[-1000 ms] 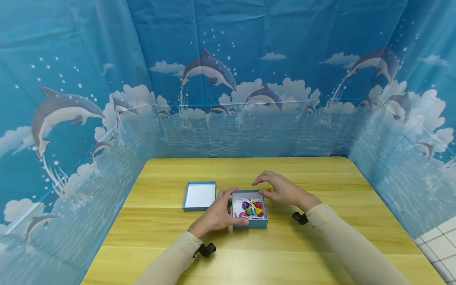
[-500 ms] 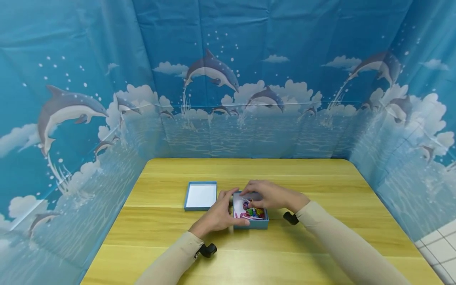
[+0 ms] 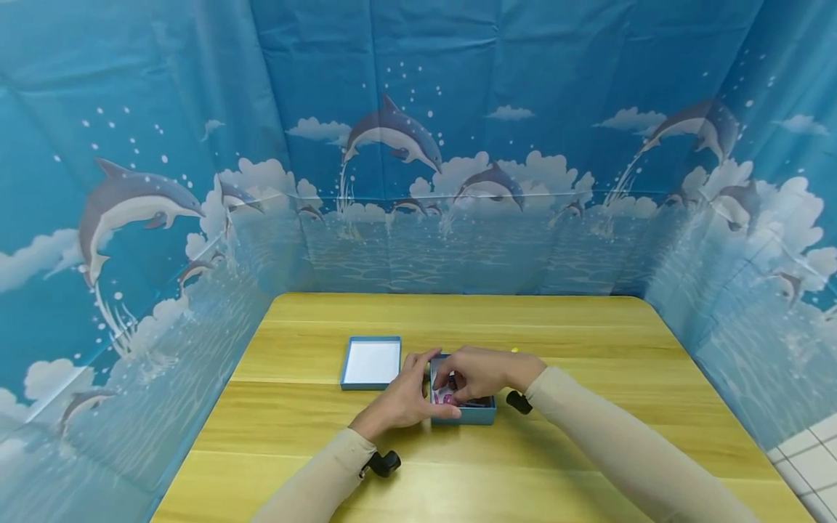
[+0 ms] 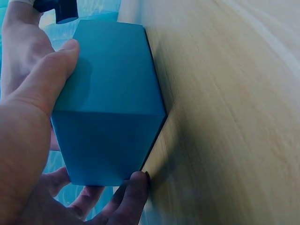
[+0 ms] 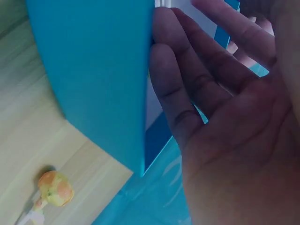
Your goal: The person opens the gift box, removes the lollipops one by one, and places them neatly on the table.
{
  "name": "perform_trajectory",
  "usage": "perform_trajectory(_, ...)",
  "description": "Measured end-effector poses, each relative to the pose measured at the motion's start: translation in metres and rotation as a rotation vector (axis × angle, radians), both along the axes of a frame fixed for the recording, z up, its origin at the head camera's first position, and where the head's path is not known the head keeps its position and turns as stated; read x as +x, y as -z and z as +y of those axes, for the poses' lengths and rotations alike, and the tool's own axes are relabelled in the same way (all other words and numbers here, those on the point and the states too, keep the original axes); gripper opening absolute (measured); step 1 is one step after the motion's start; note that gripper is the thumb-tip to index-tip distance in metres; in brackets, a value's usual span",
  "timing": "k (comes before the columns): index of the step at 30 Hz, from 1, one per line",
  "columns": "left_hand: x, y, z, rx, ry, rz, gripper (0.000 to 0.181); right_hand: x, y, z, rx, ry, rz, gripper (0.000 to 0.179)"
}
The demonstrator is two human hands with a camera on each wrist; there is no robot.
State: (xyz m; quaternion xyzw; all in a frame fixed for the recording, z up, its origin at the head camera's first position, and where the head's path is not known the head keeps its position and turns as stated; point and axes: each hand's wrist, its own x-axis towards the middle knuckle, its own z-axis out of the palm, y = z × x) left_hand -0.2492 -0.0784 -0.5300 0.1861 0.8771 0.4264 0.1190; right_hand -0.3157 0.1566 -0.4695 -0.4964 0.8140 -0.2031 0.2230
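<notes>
A small blue box (image 3: 467, 415) with a white inside stands on the table and has wrapped lollipops (image 3: 446, 397) in it. My left hand (image 3: 408, 392) holds the box from its left side, the thumb along the front wall and the fingers around the left and back. The left wrist view shows that thumb (image 4: 58, 65) against the blue wall. Over the box, my right hand (image 3: 480, 370) reaches inside, thumb and index finger apart above a pink lollipop. Fingers (image 5: 168, 79) of this hand pass over the box rim in the right wrist view, and the box wall hides some tips.
The blue box lid (image 3: 371, 362), white inside up, lies on the yellow wooden table (image 3: 314, 319) left of the box. A lone orange-yellow lollipop (image 5: 55, 188) lies on the table just right of the box. A dolphin-print curtain (image 3: 418, 240) surrounds the back and sides.
My right hand has moved left and down, from beside the box's right edge into the box over the lollipops. The left hand keeps its hold on the box.
</notes>
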Motion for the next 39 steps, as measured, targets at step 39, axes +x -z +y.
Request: perform_trajectory(39, -0.001, 0.001, 0.001, -0.005, 0.002, 0.001, 0.121, -0.003, 0.004, -0.003, 0.036, 0.051, -0.091, 0.018)
